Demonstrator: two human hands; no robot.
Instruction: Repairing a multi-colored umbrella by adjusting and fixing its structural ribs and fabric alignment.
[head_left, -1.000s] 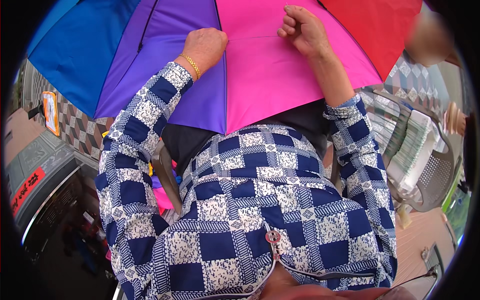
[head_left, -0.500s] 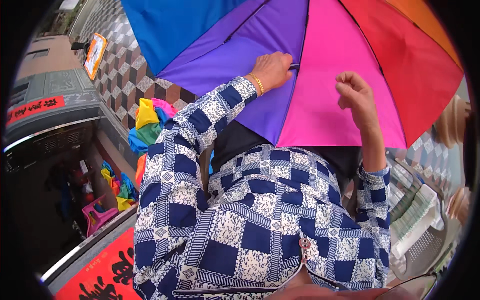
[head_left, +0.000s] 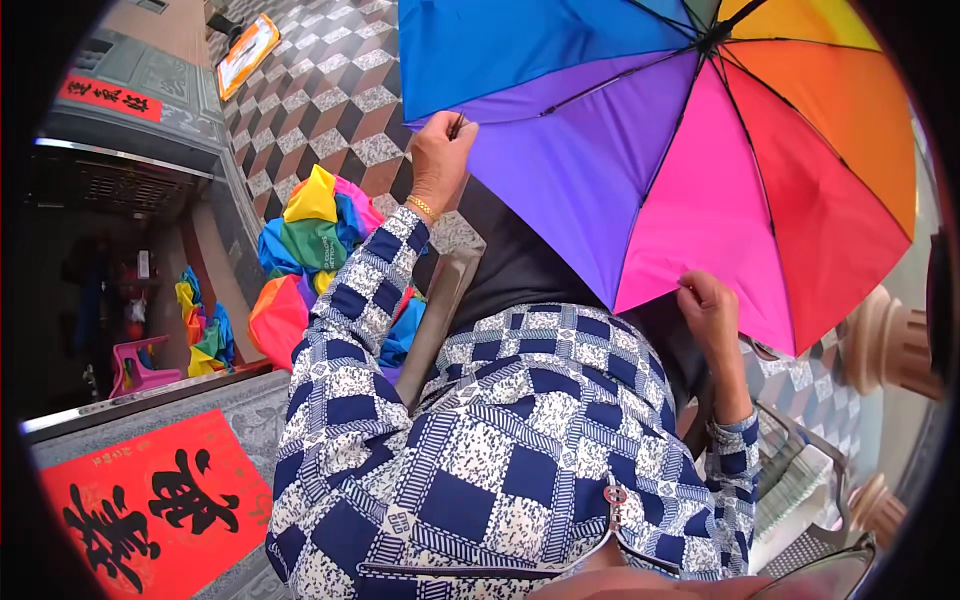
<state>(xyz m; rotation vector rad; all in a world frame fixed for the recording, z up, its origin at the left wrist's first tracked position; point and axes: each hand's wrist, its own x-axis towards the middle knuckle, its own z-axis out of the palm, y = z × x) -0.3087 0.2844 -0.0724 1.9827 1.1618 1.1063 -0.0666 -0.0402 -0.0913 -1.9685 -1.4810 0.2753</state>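
An opened rainbow umbrella (head_left: 590, 160) lies across my lap, its underside with black ribs and hub (head_left: 715, 38) facing me. My left hand (head_left: 440, 160) is closed in a pinch at the corner where the blue and purple panels meet. A small dark thin thing (head_left: 457, 125) sticks out between its fingertips; its kind is too small to tell. My right hand (head_left: 710, 312) is closed too, fingertips pinched together at the lower edge of the pink panel (head_left: 700, 210). Whatever those fingers hold, if anything, is hidden.
A heap of folded multicoloured umbrella cloth (head_left: 315, 240) lies to my left, beside a grey bar (head_left: 440, 315). Farther left, a pink plastic stool (head_left: 140, 368) and more colourful cloth stand in a doorway. A basket-like chair (head_left: 800, 490) holding pale-green striped fabric is at lower right.
My left hand has moved left from the purple-pink rib to the blue-purple corner. My right hand has come down to the pink edge. More of the umbrella, including its hub, now shows.
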